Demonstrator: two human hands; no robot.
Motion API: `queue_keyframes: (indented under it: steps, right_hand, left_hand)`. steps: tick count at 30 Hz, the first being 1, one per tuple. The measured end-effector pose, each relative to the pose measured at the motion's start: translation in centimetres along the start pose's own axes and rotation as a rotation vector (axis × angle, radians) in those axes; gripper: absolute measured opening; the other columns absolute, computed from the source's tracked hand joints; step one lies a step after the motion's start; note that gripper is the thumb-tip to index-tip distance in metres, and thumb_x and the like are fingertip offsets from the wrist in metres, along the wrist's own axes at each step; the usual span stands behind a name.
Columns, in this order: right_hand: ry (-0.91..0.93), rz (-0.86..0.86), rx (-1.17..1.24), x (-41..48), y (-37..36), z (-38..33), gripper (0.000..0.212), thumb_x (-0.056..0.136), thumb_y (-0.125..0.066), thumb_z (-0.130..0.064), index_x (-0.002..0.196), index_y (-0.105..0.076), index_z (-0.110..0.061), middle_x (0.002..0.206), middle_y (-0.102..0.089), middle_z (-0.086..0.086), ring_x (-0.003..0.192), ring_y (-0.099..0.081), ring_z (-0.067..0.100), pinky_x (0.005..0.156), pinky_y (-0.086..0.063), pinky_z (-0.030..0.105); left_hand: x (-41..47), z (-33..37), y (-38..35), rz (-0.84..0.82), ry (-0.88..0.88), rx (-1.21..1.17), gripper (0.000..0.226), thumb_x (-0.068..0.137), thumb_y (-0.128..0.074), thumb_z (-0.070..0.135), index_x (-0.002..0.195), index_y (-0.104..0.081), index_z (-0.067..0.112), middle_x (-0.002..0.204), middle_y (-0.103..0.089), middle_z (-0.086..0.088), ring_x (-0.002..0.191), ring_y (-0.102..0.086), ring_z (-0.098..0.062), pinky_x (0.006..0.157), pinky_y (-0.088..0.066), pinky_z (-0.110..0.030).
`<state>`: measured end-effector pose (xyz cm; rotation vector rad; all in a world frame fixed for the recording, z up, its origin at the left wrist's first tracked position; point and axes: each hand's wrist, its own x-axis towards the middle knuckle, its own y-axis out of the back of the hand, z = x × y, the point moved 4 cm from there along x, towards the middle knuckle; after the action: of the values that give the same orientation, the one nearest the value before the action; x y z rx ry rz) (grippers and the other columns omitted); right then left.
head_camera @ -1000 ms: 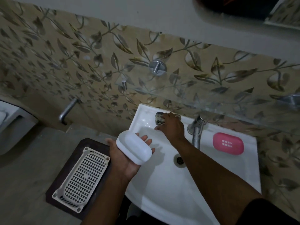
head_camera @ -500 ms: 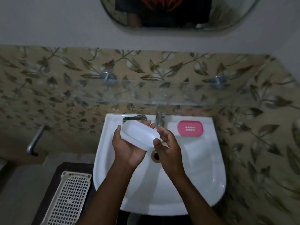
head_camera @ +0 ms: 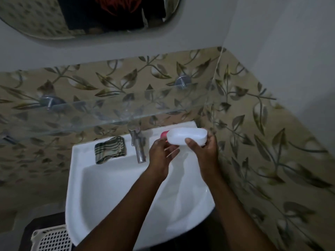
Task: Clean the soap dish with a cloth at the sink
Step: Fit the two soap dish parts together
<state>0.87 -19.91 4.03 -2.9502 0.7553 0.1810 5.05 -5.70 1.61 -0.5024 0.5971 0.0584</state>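
Observation:
My right hand point(head_camera: 204, 151) grips the white oval soap dish point(head_camera: 186, 135) over the back right corner of the white sink point(head_camera: 101, 187), thumb across its front wall. My left hand point(head_camera: 162, 156) is just below the dish's left end, fingers spread and relaxed, touching it lightly at most. A pink soap point(head_camera: 164, 134) peeks out behind the dish on the sink ledge, mostly hidden. A folded striped cloth point(head_camera: 110, 148) lies on the ledge left of the tap point(head_camera: 138, 145).
A glass shelf point(head_camera: 101, 113) juts from the leaf-patterned tile wall above the tap. A mirror point(head_camera: 90, 17) hangs higher up. A white perforated basket point(head_camera: 51, 239) sits on a dark stand at bottom left. The right wall stands close beside the sink.
The dish passed from my left hand to my right hand and moved right, over the pink soap. My left hand let go. The striped cloth now lies on the ledge.

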Motion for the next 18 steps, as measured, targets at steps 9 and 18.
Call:
queue_keyframes:
  steps: [9,18]
  right_hand:
    - [-0.172,-0.082,-0.238,8.9,1.7,4.6,0.064,0.065,-0.075,-0.034,0.123,-0.054,-0.017,0.117,-0.062,0.003,0.106,-0.062,0.022,0.087,-0.054,0.037]
    - [-0.356,-0.291,-0.388,12.1,-1.5,7.9,0.060,0.055,-0.073,-0.059,0.104,-0.061,-0.027,0.100,-0.070,0.004,0.093,-0.069,0.025,0.088,-0.055,0.053]
  left_hand:
    - [8.4,0.1,1.8,0.348,-0.244,0.749,0.032,0.088,-0.062,0.009,0.120,-0.061,0.010,0.119,-0.065,-0.011,0.111,-0.062,-0.027,0.099,-0.050,-0.039]
    - [10.5,0.0,1.5,0.385,-0.081,0.877,0.027,0.089,-0.047,0.004,0.064,-0.055,0.010,0.075,-0.059,-0.013,0.082,-0.057,-0.031,0.070,-0.040,-0.028]
